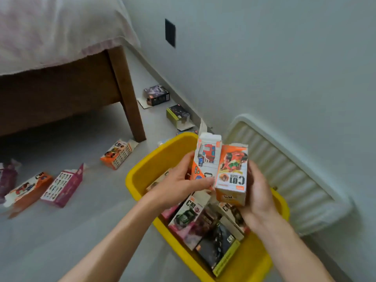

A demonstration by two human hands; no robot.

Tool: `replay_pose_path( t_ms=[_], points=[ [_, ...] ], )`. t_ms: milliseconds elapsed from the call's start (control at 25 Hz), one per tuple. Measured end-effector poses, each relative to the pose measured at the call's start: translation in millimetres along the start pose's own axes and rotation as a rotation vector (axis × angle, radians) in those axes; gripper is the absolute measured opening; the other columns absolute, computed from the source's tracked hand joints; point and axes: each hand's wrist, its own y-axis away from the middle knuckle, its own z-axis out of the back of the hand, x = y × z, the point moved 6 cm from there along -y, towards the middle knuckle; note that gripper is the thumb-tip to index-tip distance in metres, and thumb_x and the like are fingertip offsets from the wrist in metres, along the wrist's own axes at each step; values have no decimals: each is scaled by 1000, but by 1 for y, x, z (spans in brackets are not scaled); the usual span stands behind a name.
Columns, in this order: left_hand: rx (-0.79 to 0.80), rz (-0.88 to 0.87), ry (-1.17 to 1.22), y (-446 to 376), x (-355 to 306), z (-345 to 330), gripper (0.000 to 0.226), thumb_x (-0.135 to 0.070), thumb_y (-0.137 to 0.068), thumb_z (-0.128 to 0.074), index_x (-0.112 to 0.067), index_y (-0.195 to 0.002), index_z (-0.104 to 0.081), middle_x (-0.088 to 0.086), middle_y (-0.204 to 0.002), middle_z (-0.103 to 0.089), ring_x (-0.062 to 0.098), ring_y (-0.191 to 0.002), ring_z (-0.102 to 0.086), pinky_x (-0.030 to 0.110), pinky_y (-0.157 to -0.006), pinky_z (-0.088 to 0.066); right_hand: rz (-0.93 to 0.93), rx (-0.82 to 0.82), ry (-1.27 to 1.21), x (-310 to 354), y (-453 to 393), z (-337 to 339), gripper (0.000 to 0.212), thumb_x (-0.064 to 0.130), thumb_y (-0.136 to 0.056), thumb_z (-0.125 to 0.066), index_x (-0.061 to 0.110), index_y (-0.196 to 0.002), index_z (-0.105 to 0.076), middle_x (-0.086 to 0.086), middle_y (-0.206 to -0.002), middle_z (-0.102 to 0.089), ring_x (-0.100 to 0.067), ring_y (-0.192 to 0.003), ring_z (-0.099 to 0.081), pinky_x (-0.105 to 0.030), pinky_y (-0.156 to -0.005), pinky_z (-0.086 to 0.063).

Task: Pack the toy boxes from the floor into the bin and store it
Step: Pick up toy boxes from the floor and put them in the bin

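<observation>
Fingers (pixel 203 183) of two hands grip two boxes above one bin (pixel 142 169).

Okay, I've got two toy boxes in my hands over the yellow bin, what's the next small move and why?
Probably lower both boxes into the far end of the yellow bin. The left hand holds the white truck box and the right hand the orange box just above it, and the near end is already filled with boxes. Others still lie on the floor.
</observation>
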Motion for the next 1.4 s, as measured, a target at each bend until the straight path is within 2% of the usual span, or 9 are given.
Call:
replay_pose_path(
  t_ms=[80,200,360,560,800,960,1120,1280,1400],
  points=[
    [113,125,-187,-6,19,-26,74,-44,-83,-76,-43,-143,-33,-16,-112,-67,-1,-101,-64,18,-82,-50,-37,-127,70,-9,14,41,50,56,-87,-61,20,-121,-69,-11,-111,-75,-30,-99,-73,-36,-67,-61],
    [259,321,-305,-11,50,-41,74,-42,-86,-73,-38,-146,-31,-6,-123,-63,13,-109,-62,38,-98,-49,-104,-335,360,-25,19,82,51,36,-77,-79,20,-122,-58,-2,-92,-79,-20,-78,-77,-25,-55,-57],
    [373,445,-578,-11,77,-48,82,-43,-86,-72,-32,-151,-24,1,-146,-48,24,-122,-53,36,-96,-45,-119,-326,750,-27,10,91,76,44,-56,-80,28,-123,-48,7,-102,-71,-15,-84,-72,-37,-70,-56],
    [359,422,-751,-13,91,-58,39,-37,-86,-68,-33,-117,-45,-9,-89,-58,15,-74,-62,32,-57,-50,-314,-204,1192,-37,-2,96,59,43,-70,-78,26,-113,-42,7,-94,-67,-13,-81,-67,-35,-65,-55],
    [334,242,-1185,-6,87,-65,47,-12,-82,-65,-15,-124,-45,6,-92,-62,23,-79,-62,42,-63,-59,-398,-165,1135,-47,-5,94,90,35,-80,-68,36,-149,-11,4,-108,-58,-17,-81,-65,-29,-43,-55],
    [383,114,-1231,-3,88,-81,79,-49,-78,-76,-29,-141,-33,5,-104,-66,25,-87,-65,36,-66,-57,-380,-143,1267,-50,-7,95,54,39,-80,-57,36,-129,-34,1,-109,-58,-21,-85,-66,-33,-49,-60],
    [352,135,-1325,-5,94,-77,89,-40,-72,-84,-28,-141,-28,8,-98,-69,25,-83,-67,38,-68,-58,-554,-50,1232,-72,-5,92,48,25,-88,-52,21,-133,-35,-1,-111,-61,-17,-86,-65,-31,-51,-59],
    [418,219,-1233,-3,98,-67,84,-27,-76,-83,-29,-143,-33,8,-105,-67,24,-86,-62,35,-63,-52,-491,75,1710,-79,-13,90,47,24,-90,-56,16,-135,-43,-6,-120,-60,-22,-94,-62,-31,-68,-54],
    [393,254,-1194,-2,98,-53,60,-16,-81,-74,-27,-133,-46,5,-104,-65,25,-90,-62,34,-64,-54,-462,174,1907,-78,-12,80,46,37,-85,-69,22,-126,-52,1,-109,-63,-20,-94,-62,-28,-64,-48]
  ],
)
